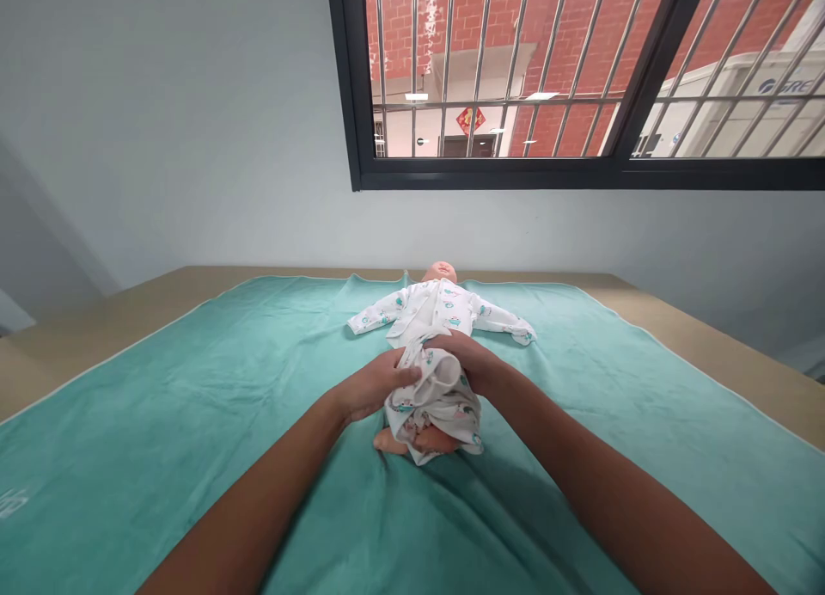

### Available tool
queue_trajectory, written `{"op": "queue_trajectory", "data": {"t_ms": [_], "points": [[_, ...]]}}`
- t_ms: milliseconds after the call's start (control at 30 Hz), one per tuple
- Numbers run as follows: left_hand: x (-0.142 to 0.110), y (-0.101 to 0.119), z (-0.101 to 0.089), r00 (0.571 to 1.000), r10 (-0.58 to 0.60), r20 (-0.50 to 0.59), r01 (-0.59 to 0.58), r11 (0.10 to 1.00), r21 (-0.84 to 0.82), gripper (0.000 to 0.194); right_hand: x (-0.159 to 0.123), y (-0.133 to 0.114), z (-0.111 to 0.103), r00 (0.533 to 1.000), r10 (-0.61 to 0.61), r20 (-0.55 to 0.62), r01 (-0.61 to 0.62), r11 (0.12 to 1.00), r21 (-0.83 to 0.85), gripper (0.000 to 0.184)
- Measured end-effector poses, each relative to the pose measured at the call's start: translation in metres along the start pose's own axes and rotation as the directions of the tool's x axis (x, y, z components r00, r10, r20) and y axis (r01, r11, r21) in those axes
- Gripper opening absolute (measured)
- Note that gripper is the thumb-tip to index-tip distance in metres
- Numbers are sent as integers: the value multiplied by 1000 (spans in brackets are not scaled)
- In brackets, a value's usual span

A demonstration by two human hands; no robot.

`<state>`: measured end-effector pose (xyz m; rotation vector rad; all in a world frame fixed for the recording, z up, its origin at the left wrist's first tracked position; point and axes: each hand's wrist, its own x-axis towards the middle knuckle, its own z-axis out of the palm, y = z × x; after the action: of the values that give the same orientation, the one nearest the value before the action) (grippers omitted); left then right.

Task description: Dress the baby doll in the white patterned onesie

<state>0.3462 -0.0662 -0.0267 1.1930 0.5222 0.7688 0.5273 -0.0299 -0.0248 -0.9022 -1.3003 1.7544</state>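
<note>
A baby doll [441, 272] lies on its back, head toward the wall, in a white long-sleeved top [429, 307] with small coloured prints. Both sleeves are spread out to the sides. Matching baby pants [442, 406] are bunched around the doll's legs, and its bare feet [418, 440] show below the cloth. My left hand [379, 384] is closed on the left side of the pants, thumb on top. On the right side, my right hand [467, 354] grips the pants near the waist; its fingertips are partly hidden by fabric.
A green cloth [225, 389] covers most of the wooden table [116, 328]. Behind the table stands a pale wall [258, 165] with a dark-framed, barred window [490, 174]. Folds run through the cloth near the doll's feet.
</note>
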Motion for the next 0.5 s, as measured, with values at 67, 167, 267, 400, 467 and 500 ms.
{"op": "queue_trajectory", "data": {"t_ms": [67,167,267,400,467,500], "points": [[0,0,-2,1000,2,9,-2,1000,31,57,1,2,3,999,2,-38,-3,999,-32,22],[3,-5,-6,980,144,-140,-152,987,-48,53,-4,-2,4,997,-6,81,13,997,-78,36],[8,-9,-11,956,218,-196,-252,953,-167,49,-10,-7,2,966,48,253,-1,983,-186,50],[7,-5,-5,969,182,-170,-216,954,-208,43,-8,-5,-2,974,34,223,6,984,-176,49],[4,-1,3,973,162,-162,-187,971,-152,46,-4,-1,-2,987,-23,160,34,997,-69,44],[2,1,7,975,152,-160,-171,979,-110,50,-2,0,-2,990,-43,136,47,999,-25,42]]}}
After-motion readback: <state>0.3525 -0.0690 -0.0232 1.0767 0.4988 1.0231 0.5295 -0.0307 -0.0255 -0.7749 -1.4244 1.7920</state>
